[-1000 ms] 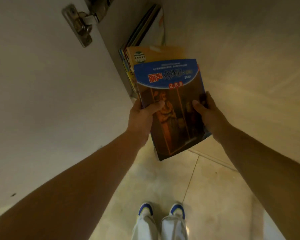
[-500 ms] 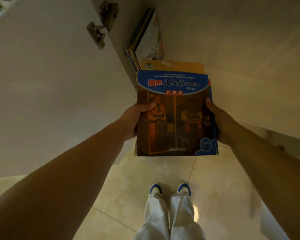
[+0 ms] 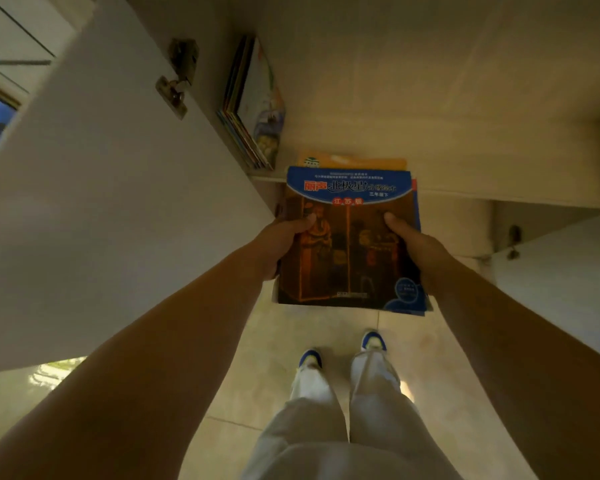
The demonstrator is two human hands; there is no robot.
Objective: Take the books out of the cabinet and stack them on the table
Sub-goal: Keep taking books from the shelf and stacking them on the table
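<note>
1. Cabinet [image 3: 430, 109]: its left door [image 3: 94, 209] stands swung wide on a metal hinge [image 3: 175, 86], and a second door [image 3: 565, 271] is open at right, leaving the shelf mouth clear so books can be drawn straight out toward the person.
2. Held bundle of books [image 3: 350, 244]: it lies flat and face-up in front of the shelf edge, over the tiled floor [image 3: 291, 327]; an orange cover [image 3: 354, 161] and a blue edge peek from beneath the top one, so several are likely being carried at once to save trips. No table is in view.
3. Remaining books [image 3: 253, 105]: a thin row leans upright against the cabinet's left inner wall, not yet taken.
4. Left hand [image 3: 281, 244] and right hand [image 3: 416, 247]: each grips one side edge of the bundle, thumb pressed on the cover, fingers hidden underneath; the two-sided grip keeps the loose pile level.
5. Top cover text: "丽声北极星", "三年级下" and a red tag "江苏版" are legible; the smaller lines are too blurred.
</note>
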